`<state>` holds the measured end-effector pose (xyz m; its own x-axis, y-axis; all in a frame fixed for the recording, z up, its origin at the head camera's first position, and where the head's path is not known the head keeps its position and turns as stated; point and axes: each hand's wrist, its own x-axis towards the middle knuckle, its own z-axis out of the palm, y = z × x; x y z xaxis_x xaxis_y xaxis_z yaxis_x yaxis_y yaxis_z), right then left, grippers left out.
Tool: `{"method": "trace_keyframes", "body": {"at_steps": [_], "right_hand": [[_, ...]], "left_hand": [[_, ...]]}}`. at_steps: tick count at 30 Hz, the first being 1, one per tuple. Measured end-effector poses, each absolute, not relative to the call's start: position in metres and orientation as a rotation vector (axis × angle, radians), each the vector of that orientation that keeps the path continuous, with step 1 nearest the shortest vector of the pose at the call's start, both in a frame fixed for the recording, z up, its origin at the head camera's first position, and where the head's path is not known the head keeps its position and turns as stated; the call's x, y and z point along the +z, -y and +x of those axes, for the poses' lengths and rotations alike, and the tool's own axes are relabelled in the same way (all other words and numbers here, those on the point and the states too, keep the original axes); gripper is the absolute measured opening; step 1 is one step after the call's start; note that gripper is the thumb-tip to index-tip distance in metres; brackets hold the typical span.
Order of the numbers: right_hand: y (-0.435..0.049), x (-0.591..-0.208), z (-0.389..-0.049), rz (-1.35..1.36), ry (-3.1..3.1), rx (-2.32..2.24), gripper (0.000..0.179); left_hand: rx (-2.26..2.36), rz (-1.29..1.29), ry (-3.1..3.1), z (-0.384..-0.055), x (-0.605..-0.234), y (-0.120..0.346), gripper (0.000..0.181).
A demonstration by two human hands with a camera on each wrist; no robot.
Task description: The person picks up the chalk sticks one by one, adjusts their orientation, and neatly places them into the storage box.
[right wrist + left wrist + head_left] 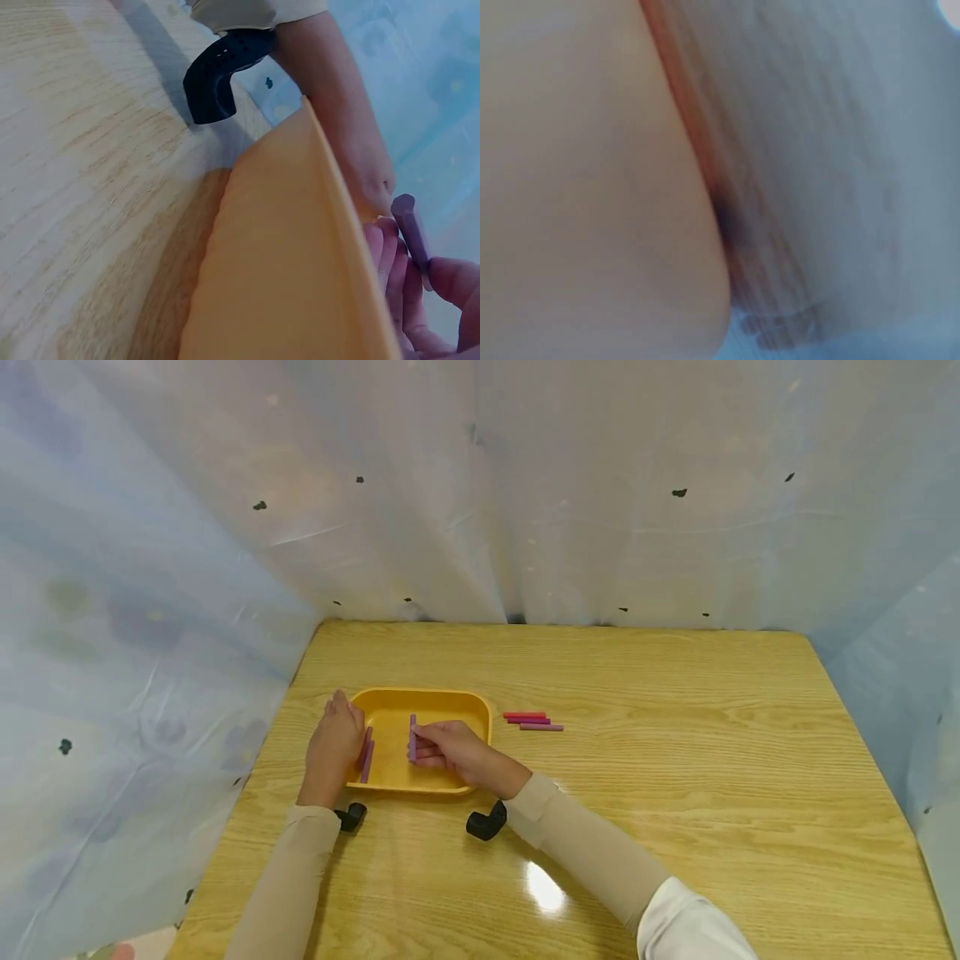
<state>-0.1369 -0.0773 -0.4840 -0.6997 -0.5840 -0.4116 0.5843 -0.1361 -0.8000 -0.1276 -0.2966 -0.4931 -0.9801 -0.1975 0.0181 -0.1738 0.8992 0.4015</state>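
Note:
Over the yellow tray (420,695), my right hand (457,747) pinches a slim purple stick (412,739) upright between thumb and fingers. The right wrist view shows this stick (411,232) with a flat, angular end and the thumb (454,281) against it. At the tray's left wall rests my left hand (333,747), covering part of the rim; how its fingers are bent is hidden. Beside it, inside the tray, two purple sticks (367,764) lie close together. The left wrist view is blurred and filled mostly by skin or sleeve.
Right of the tray, a red stick (524,715), a magenta stick (529,721) and a lilac stick (542,727) lie side by side on the wooden table (675,760). Black wrist mounts (487,821) sit under both wrists. Pale plastic sheeting (525,527) encloses the table's back and sides.

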Motion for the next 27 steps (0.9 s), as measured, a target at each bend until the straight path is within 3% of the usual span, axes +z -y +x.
{"method": "trace_keyframes", "body": {"at_steps": [5,27], "right_hand": [[0.083,-0.489,-0.138,-0.01,-1.387,-1.888,0.041],[0.113,-0.494,-0.134,0.101,-1.506,-1.857,0.028]], "left_hand": [[-0.615,0.315,3.016,-0.129,-0.494,0.296,0.059],[-0.604,0.315,2.967,-0.128,-0.498,0.296,0.056]]}}
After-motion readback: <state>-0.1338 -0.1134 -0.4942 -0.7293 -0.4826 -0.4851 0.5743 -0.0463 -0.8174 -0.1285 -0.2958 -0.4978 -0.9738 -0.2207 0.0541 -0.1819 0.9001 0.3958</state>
